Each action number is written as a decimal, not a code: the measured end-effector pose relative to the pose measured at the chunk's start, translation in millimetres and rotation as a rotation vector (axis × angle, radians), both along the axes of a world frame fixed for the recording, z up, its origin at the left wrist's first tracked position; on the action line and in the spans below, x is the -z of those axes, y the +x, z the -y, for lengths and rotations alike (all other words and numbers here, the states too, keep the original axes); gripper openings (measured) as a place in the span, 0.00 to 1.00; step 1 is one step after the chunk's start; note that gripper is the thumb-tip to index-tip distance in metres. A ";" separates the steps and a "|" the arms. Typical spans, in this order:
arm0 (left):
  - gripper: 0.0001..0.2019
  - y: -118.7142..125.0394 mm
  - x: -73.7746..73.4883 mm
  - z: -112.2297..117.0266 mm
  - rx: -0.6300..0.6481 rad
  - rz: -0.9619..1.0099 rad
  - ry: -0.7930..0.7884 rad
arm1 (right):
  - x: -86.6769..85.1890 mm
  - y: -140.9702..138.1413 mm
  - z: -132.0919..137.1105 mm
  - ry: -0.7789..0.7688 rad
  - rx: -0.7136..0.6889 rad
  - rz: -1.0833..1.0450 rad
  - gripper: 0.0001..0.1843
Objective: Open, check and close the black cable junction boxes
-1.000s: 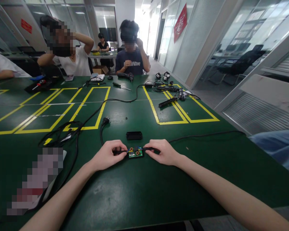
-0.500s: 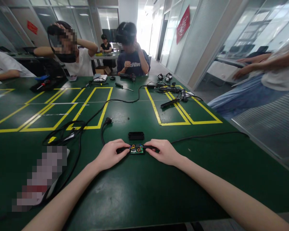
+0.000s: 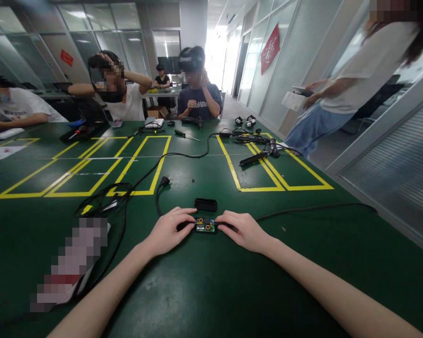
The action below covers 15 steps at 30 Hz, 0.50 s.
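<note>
A small green circuit board with copper-wound coils lies on the table in front of me, apparently in a black case half. My left hand is closed at the board's left end, thumb and a finger pinching the black power cord there; its index finger reaches towards the cover. At the right end, my right hand pinches the black cord where it meets the board. Just behind the board rests a black plastic case cover, hollow side up. A power plug on a cord stands behind my left hand.
Left lie a coiled cable and a blurred flat object. Farther back are a screwdriver, a power drill and tangled black cables. Several people sit across the green table; another person stands at right.
The view has shifted, so the table things sit slightly lower and farther right. My left index finger has lifted off towards the cover. The standing person at right has changed posture.
</note>
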<state>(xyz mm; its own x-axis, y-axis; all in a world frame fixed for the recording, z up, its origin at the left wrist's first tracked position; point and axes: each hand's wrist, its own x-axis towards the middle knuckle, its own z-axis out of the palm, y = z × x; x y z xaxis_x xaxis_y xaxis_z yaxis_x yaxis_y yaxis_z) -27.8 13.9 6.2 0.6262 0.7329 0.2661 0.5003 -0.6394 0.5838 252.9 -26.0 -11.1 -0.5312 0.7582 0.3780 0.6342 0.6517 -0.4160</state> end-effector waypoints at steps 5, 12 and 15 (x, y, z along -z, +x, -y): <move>0.09 2.2 -2.5 -0.7 0.019 0.065 -0.080 | 1.1 -0.2 -0.5 0.017 -0.002 0.003 0.11; 0.11 2.7 -1.8 -1.1 -0.107 0.146 -0.330 | 3.1 -3.0 -0.7 0.024 0.056 0.006 0.11; 0.10 3.3 -2.0 0.2 -0.100 0.155 -0.310 | 4.3 -3.6 -0.9 0.023 0.057 0.016 0.11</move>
<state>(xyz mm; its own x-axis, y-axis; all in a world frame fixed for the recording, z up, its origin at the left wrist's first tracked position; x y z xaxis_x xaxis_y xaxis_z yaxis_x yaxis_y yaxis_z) -24.5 13.7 8.2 0.5167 0.8494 0.1075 0.4422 -0.3723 0.8160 249.3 -25.2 -15.5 -0.4935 0.7784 0.3880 0.6768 0.6239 -0.3908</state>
